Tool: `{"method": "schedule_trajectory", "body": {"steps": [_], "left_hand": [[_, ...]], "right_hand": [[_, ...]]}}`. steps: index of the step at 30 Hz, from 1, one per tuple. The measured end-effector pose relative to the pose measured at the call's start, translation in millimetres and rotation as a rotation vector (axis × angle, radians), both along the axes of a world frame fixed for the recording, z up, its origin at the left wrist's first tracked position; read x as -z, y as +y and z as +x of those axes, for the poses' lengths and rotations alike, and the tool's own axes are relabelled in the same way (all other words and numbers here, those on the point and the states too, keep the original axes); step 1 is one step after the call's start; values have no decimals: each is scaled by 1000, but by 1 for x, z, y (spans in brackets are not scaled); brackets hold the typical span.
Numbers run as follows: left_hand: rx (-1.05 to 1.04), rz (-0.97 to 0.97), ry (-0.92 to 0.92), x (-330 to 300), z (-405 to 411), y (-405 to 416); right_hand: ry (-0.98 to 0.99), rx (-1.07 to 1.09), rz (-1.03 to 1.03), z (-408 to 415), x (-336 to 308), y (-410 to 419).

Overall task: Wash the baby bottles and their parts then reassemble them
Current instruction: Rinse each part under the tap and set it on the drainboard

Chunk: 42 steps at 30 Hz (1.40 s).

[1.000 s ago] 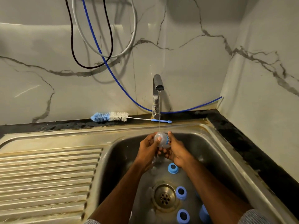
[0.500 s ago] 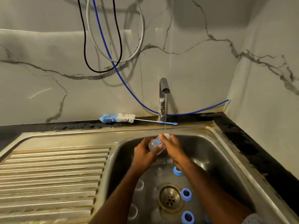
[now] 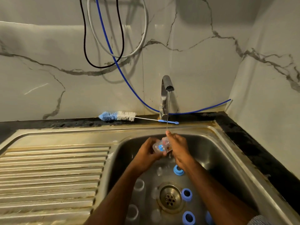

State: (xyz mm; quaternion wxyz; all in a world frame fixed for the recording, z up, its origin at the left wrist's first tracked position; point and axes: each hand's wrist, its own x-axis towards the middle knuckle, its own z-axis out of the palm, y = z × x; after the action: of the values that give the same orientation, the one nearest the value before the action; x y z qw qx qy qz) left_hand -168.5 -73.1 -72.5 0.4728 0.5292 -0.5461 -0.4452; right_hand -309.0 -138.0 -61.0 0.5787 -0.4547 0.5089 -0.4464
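I watched both hands meet over the basin of the steel sink [image 3: 227, 153], under the thin stream falling from the tap [image 3: 166, 88]. The left hand [image 3: 146, 153] was curled around the lower end of a small clear bottle [image 3: 161, 146] with a blue print on its side, fingers closed on it from the left. The right hand [image 3: 177, 147] was wrapped on the bottle's other side, its thumb raised so the water struck the tip. The bottle lay tilted between the 2 palms, above the basin floor and not touching it.

On the basin floor I counted 3 blue rings in plain view: 1 [image 3: 178, 170] just below the right wrist, 1 [image 3: 186, 194] beside the drain [image 3: 170, 198], and 1 [image 3: 188, 217] near the bottom edge. Clear bottle parts [image 3: 138, 184] stood left of the drain; I could not tell what each 1 was. A bottle brush [image 3: 118, 115] with blue and white bristles lay on the dark ledge behind the sink, its handle reaching past the tap's base.
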Motion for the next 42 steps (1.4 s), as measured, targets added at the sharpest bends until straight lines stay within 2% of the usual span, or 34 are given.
{"method": "schedule_trajectory", "body": {"steps": [1,2,3,5,8,11,12,15,19,21,23,25,27,32,37,42], "left_hand": [[-23,-106,-196,4,-1,0],[-56,-174,-283,6,-4,-1],[-88,-206,-274,6,-6,0],[-122,-161,-93,8,-9,-2],[-93,86,286,5,-15,-4],[-39,300,559,-1,-18,-2],[-17,354,604,-3,-18,-2],[19,454,613,-7,-18,-2],[-14,460,725,-11,-28,-5],[-42,434,649,-8,-31,-6],[-109,378,451,-4,-30,-7],[-175,320,206,0,-24,-9],[-215,317,102,1,-20,-9],[-342,314,-109,8,-13,-9],[-328,328,-159,6,5,-11],[-329,318,-191,4,6,-12]], "right_hand": [[13,15,-15,0,2,-1],[14,21,-21,0,4,0],[17,25,-27,1,5,-1],[28,50,-51,2,2,-3],[-14,63,-56,0,1,-7],[-222,-30,15,-4,5,-5],[-258,-73,38,-3,5,-6],[-188,-197,127,-5,4,-10],[-278,-296,94,-14,8,-9],[-185,-299,76,-18,9,-7],[-19,-277,41,-20,9,-8],[125,-170,-39,-18,8,-8],[236,-54,-167,-15,7,-9],[563,-180,-354,-17,15,-10],[700,-296,-368,-19,21,-8],[631,-111,-458,-10,12,-6]]}}
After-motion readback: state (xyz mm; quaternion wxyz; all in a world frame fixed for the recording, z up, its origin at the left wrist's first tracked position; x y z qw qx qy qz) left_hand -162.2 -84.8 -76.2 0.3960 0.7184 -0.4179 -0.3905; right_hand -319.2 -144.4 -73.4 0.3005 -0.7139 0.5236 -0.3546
